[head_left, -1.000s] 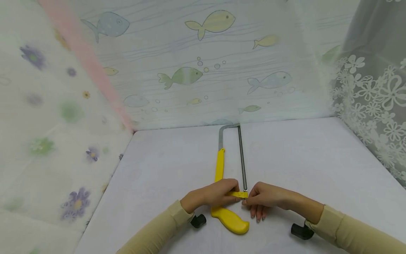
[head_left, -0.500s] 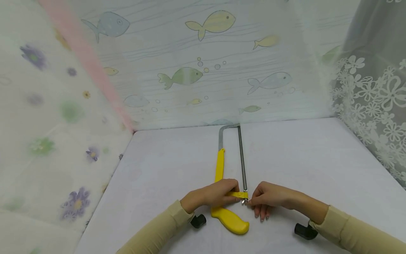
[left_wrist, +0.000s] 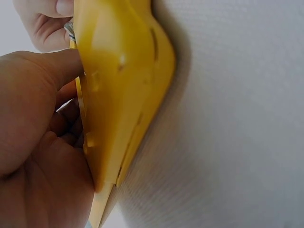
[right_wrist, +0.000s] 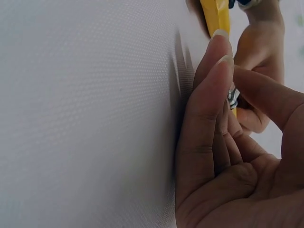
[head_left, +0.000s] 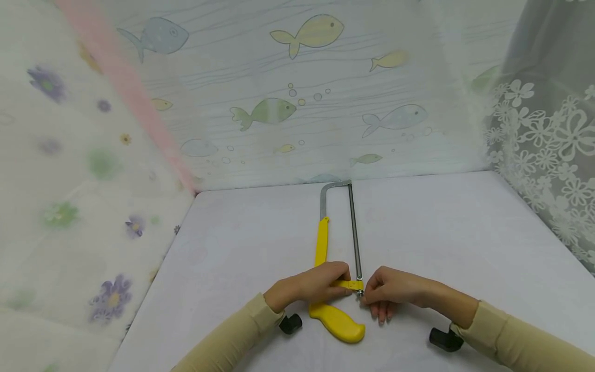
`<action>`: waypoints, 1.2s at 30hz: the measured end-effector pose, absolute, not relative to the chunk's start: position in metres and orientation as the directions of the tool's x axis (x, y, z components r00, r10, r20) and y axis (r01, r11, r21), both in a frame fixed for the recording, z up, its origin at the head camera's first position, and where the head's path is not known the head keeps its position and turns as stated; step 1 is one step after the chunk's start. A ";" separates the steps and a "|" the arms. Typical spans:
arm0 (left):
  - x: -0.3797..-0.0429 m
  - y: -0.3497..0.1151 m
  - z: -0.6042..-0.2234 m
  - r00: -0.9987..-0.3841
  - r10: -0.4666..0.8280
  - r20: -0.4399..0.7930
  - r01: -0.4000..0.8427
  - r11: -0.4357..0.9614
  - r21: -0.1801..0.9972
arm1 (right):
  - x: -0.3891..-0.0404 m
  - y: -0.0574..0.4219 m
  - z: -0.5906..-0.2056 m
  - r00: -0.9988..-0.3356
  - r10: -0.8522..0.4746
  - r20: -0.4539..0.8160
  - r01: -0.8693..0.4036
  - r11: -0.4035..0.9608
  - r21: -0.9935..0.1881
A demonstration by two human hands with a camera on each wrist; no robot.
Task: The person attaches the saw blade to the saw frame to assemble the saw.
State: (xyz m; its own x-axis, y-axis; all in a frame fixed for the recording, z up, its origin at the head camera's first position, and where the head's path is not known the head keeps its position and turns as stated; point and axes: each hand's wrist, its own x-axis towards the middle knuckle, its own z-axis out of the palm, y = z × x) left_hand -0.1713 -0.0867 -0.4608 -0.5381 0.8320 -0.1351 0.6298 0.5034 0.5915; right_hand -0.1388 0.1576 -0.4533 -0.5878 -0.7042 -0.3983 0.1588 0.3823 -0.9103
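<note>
A hacksaw (head_left: 343,325) with a yellow handle lies flat on the white table, its grey frame tip pointing away from me. My left hand (head_left: 321,282) grips the yellow frame beside the lower blade mount. Fingers and thumb of that hand curl at the yellow body (left_wrist: 114,80) in the left wrist view. The blade (head_left: 355,232) runs along the right side of the saw. At its near end sits a small metal wing nut (head_left: 360,293), which my right hand (head_left: 395,287) pinches at thumb and fingertips. Fingers partly hide the wing nut (right_wrist: 232,97) in the right wrist view.
White cloth covers the table (head_left: 241,232). A fish-print curtain (head_left: 223,72) hangs behind it, a flowered one (head_left: 60,170) at left and a lace one (head_left: 548,119) at right. Black wrist devices (head_left: 291,324) sit under both cuffs.
My right hand drew slightly right off the wing nut, uncovering it, then came back left to it. The wing nut looks turned. My left hand and the hacksaw stay put.
</note>
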 end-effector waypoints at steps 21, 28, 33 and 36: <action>-0.173 -0.087 -0.462 -0.535 0.836 -0.125 0.639 0.497 0.587 | -0.136 0.151 -0.447 -0.618 -0.649 -0.444 0.177 0.435 -0.883; -0.172 -0.087 -0.462 -0.536 0.834 -0.130 0.636 0.500 0.588 | -0.136 0.157 -0.447 -0.617 -0.650 -0.444 0.170 0.441 -0.881; -0.172 -0.087 -0.462 -0.536 0.835 -0.127 0.637 0.498 0.588 | -0.137 0.162 -0.447 -0.633 -0.651 -0.419 0.141 0.434 -0.890; -0.172 -0.088 -0.462 -0.534 0.837 -0.123 0.639 0.494 0.589 | -0.138 0.164 -0.447 -0.630 -0.665 -0.401 0.129 0.419 -0.899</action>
State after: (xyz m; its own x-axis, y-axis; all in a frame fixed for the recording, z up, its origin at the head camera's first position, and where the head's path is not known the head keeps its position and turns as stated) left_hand -0.1719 -0.0875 -0.4621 -0.5339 0.8366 -0.1226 0.6391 0.4942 0.5894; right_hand -0.1377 0.1637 -0.4468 -0.6304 -0.6650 -0.4005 0.1289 0.4192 -0.8987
